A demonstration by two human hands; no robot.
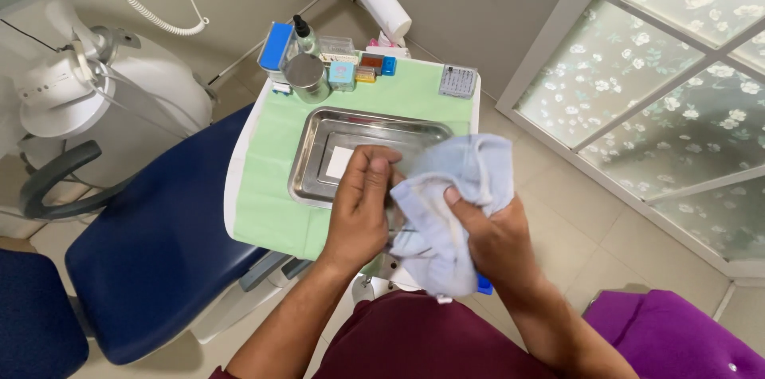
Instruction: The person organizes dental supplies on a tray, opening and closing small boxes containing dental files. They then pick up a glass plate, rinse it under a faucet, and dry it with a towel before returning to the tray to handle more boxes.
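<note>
Right hand (498,239) grips the cloth (454,204) at frame centre, left hand (362,204) closed on a thin tool I cannot identify; it may slip and hit the tray (307,164).

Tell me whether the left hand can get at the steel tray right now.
Probably yes. The left hand hovers over the near edge of the steel tray, with nothing between them, though its fingers seem to grip a thin tool against the pale blue cloth.
</note>
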